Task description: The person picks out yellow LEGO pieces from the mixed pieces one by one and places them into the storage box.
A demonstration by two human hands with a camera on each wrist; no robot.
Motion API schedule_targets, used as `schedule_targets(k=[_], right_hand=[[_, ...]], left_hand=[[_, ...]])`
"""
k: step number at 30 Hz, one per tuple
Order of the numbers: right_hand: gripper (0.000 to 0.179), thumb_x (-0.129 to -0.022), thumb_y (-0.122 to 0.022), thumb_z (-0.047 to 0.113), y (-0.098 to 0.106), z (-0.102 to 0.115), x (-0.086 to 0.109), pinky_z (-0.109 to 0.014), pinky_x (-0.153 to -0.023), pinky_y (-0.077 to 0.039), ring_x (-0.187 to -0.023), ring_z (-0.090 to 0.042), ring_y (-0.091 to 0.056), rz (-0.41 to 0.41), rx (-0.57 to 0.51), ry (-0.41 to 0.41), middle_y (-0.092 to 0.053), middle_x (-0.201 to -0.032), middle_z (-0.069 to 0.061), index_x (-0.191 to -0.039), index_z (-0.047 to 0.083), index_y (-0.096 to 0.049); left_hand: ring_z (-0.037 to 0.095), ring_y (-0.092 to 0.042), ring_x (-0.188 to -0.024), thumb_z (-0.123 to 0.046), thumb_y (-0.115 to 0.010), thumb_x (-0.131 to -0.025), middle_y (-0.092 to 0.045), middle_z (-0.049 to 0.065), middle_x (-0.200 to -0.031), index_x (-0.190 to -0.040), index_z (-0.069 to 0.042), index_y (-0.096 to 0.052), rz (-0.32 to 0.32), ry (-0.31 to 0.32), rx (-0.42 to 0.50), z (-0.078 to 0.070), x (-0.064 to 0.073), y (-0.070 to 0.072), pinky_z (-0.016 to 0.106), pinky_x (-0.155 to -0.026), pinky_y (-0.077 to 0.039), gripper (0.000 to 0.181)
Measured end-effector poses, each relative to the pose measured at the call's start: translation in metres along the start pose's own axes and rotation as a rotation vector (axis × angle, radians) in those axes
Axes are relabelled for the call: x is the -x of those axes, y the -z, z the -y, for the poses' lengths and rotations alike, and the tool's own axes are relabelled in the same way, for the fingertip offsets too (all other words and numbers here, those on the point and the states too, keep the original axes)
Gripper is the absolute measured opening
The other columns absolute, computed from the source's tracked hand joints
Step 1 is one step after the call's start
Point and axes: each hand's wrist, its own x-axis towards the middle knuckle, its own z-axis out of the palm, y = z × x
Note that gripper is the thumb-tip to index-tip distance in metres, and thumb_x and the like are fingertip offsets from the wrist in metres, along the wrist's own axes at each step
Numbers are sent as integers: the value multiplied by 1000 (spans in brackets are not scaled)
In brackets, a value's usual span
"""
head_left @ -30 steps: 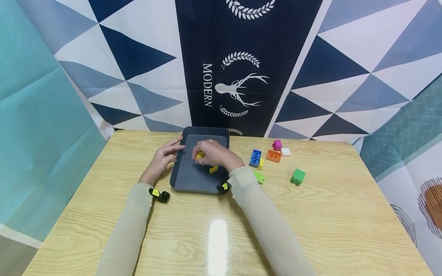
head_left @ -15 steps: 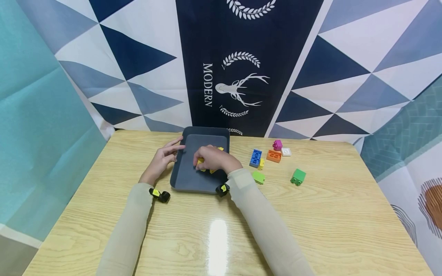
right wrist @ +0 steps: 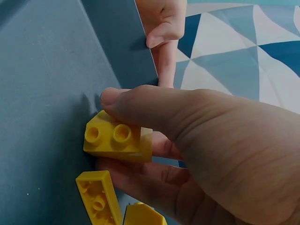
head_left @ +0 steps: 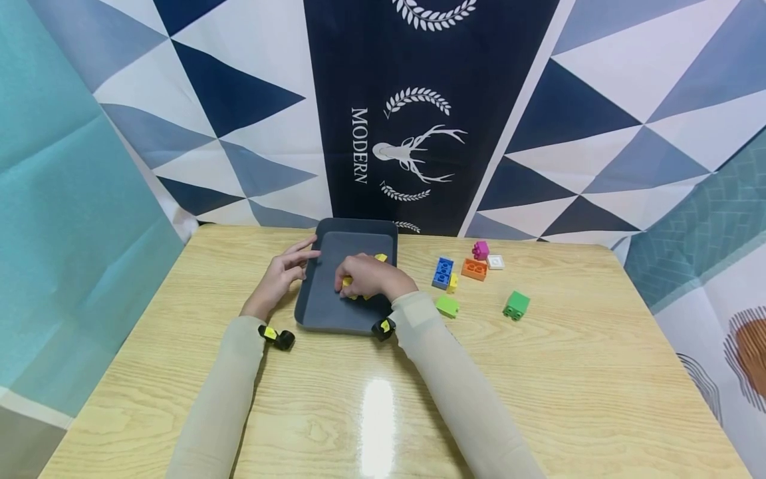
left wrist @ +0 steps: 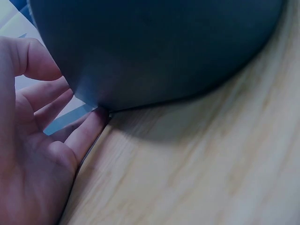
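Note:
In the head view my right hand (head_left: 371, 276) is low inside a dark grey tray (head_left: 328, 309). Seen from the right wrist, its thumb and fingers grip a yellow toy building brick (right wrist: 112, 136), two round studs facing the camera. Right below those fingers lie a narrow yellow brick (right wrist: 98, 197), hollow side showing, and another yellow brick (right wrist: 143, 215) cut off by the frame. Beyond the hand a bit of yellow brick (head_left: 381, 257) shows. My left hand (head_left: 280, 276) has its fingers extended, fingertips touching the tray's left wall.
Right of the tray, loose bricks lie on the wooden table (head_left: 574, 372): blue (head_left: 443, 273), small yellow (head_left: 453, 283), lime (head_left: 447, 307), orange (head_left: 474, 269), magenta (head_left: 481, 250), white (head_left: 495, 262) and green (head_left: 516, 305). A patterned cloth (head_left: 251, 100) hangs behind the table.
My right hand has come slightly toward me and down in the tray with the yellow brick. A yellow brick beyond it has come into sight. The left hand stays put.

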Motion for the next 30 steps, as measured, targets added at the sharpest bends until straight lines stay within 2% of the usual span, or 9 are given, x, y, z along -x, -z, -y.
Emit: schedule_targets(k=[2,4,12,13,19,21,26,27,30], right_hand=[[12,-106,-79,19,0,1,0,-39,-101,-56,-104,-20,-66,9,5,-8,-82,-119,-3,-112,14,-88],[13,-106,-77,16,7,12,7,-40,-101,-57,-105,-22,-66,22,6,-20,-82,-121,-5,-114,13,-87],[15,-107,-77,21,4,9,3,-34,-88,-57,-98,-18,-66,35,26,-20,-81,-120,-4,-117,13,-86],[15,-107,-76,17,7,17,7,-34,-88,-58,-98,-20,-67,41,25,-36,-80,-122,-6,-118,12,-86],[15,-108,-76,16,8,17,8,-31,-80,-59,-87,-17,-68,50,10,-48,-79,-121,-7,-119,11,-85],[16,-108,-77,19,2,8,1,-30,-79,-58,-86,-15,-67,49,14,-40,-79,-120,-6,-119,12,-85],[19,-108,-77,21,4,8,1,-33,-85,-59,-93,-17,-68,71,12,-41,-79,-125,-6,-123,13,-85],[21,-108,-76,18,11,18,8,-35,-89,-60,-96,-19,-69,80,8,-49,-79,-128,-7,-126,12,-84],[25,-108,-75,19,12,19,8,-41,-105,-59,-111,-24,-69,99,16,-60,-77,-137,-9,-132,13,-83]], left_hand=[[34,-27,-177,11,-47,-99,-34,10,-187,-154,11,-61,1,2,-1,0,0,0,6,-116,-40,57],[34,-27,-176,11,-47,-99,-34,10,-187,-154,11,-61,0,4,-1,0,-1,0,6,-116,-40,57],[36,-30,-175,11,-47,-100,-35,10,-187,-155,11,-61,-5,7,-3,-1,-1,1,6,-114,-41,57],[36,-30,-175,11,-47,-100,-35,10,-187,-155,11,-61,-4,7,-2,-1,-1,1,6,-114,-41,57],[35,-30,-175,11,-47,-99,-35,10,-187,-155,10,-61,-1,3,-3,0,-2,0,6,-115,-40,57],[36,-30,-175,12,-47,-99,-35,10,-187,-154,11,-62,-2,0,-3,0,-2,0,5,-115,-41,57],[36,-28,-176,13,-47,-99,-35,12,-186,-153,13,-61,-4,-5,1,-1,-1,0,4,-113,-41,56],[36,-28,-176,13,-47,-99,-35,13,-186,-153,13,-61,-4,-5,4,-1,-1,-1,4,-113,-41,56],[36,-27,-176,13,-47,-99,-35,13,-186,-153,14,-61,-3,-7,11,-1,-1,-1,4,-114,-41,56]])
